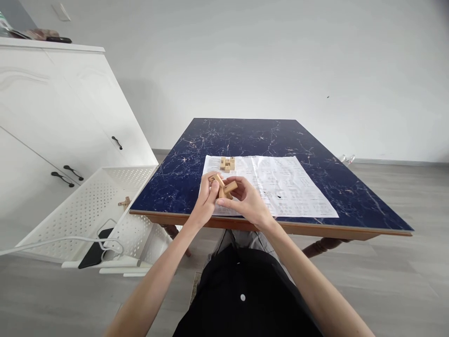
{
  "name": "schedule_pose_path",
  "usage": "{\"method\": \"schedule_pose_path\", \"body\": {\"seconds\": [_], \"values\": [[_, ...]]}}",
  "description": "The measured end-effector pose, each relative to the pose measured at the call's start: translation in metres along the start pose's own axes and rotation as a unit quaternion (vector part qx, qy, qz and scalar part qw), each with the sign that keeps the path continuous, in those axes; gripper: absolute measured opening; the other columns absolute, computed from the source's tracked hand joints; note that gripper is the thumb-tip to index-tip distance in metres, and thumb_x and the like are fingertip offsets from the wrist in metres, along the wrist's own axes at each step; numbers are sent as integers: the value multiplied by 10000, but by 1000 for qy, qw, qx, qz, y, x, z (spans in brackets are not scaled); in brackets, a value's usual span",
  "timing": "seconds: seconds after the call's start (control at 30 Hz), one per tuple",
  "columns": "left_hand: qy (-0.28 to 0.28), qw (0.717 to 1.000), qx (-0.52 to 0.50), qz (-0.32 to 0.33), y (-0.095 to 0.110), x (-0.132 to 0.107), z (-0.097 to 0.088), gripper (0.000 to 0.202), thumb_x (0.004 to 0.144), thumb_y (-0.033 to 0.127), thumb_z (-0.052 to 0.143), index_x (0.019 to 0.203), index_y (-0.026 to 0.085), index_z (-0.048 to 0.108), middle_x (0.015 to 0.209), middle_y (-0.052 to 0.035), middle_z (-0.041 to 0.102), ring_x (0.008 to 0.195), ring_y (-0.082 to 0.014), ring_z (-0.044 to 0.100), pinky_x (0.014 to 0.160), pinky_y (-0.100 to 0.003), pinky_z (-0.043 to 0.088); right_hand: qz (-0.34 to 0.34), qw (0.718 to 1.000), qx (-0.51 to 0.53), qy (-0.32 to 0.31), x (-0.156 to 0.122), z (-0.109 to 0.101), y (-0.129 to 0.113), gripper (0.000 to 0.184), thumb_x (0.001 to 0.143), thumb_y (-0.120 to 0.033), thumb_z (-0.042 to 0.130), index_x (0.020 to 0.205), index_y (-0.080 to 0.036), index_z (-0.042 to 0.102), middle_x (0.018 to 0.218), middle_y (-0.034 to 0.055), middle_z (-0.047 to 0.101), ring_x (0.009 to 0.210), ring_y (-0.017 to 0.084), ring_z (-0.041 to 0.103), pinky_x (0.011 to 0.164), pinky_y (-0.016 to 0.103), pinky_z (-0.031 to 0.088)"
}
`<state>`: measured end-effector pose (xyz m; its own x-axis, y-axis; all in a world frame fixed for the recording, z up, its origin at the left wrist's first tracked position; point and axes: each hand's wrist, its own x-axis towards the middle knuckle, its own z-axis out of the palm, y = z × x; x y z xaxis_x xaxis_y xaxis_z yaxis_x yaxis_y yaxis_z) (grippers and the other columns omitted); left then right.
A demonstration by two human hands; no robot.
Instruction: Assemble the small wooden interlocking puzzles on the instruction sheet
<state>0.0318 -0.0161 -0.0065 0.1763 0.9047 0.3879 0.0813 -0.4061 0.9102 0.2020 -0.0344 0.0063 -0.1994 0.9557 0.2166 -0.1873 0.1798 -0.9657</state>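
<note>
Close to the table's front edge, my left hand [206, 196] is closed on a wooden puzzle piece [214, 179] with a dark mark on its face. My right hand [247, 201] grips another wooden puzzle piece [230, 187], tilted against the first. The pieces meet between my fingers; I cannot tell whether they interlock, since my fingers cover parts of them. Just beyond my hands, several wooden puzzle pieces [227, 164] sit grouped on a large creased sheet of paper [294, 187] printed with faint diagrams.
The paper lies on a dark blue marbled table [245, 135] with a wooden edge. At the left stands a white perforated rack [87, 192] with a small wooden piece [124, 202] and a white cable [66, 239]. Behind it is a white cabinet [63, 103].
</note>
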Motion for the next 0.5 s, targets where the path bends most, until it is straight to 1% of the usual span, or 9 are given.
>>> {"method": "schedule_pose_path", "body": {"seconds": [0.07, 0.17, 0.27, 0.33, 0.4, 0.5], "values": [[-17, 999, -27, 2, 2, 1, 0, 440, 1097, 660, 455, 1330, 301, 556, 1489, -76, 558, 1366, -261, 566, 1198, -427, 461, -21, 1000, 4, 10, 0, 2, 1, 725, 657, -484, 1032, 1209, -274, 612, 1246, 83, 722, 1229, 312, 716, 1139, 497, 567], [-19, 999, -47, 2, 10, 1, 1, 455, 1107, 654, 431, 1321, 297, 615, 1543, -56, 587, 1451, -271, 539, 1245, -429, 437, -36, 999, -9, 20, -2, 4, 1, 671, 711, -516, 1001, 1212, -287, 617, 1291, 86, 727, 1250, 313, 711, 1151, 510, 562], [-19, 998, -61, -27, 19, 0, 3, 612, 1117, 688, 310, 1265, 265, 728, 1495, -53, 678, 1443, -303, 579, 1244, -444, 453, -44, 998, -38, 20, -5, 6, 0, 684, 735, -530, 987, 1255, -290, 613, 1339, 92, 721, 1269, 321, 702, 1145, 523, 565], [-18, 997, -59, -42, 22, 0, 2, 678, 1111, 705, 287, 1258, 262, 778, 1477, -41, 707, 1447, -320, 588, 1246, -449, 452, -54, 997, -47, 23, -7, 8, 0, 679, 744, -526, 983, 1258, -288, 608, 1327, 90, 721, 1255, 318, 708, 1134, 524, 571], [-14, 997, -60, -48, 21, 1, 2, 632, 1113, 677, 338, 1311, 275, 783, 1502, -23, 697, 1465, -324, 579, 1261, -452, 432, -61, 996, -47, 32, -9, 10, 2, 660, 743, -520, 985, 1229, -284, 606, 1266, 84, 735, 1202, 312, 728, 1107, 522, 585], [-19, 995, -80, -53, 17, 2, 0, 533, 1113, 569, 403, 1353, 276, 778, 1554, -15, 660, 1498, -326, 551, 1286, -457, 393, -63, 995, -53, 52, -10, 12, 5, 665, 729, -530, 989, 1210, -283, 601, 1226, 83, 743, 1165, 313, 738, 1054, 510, 607]]}}
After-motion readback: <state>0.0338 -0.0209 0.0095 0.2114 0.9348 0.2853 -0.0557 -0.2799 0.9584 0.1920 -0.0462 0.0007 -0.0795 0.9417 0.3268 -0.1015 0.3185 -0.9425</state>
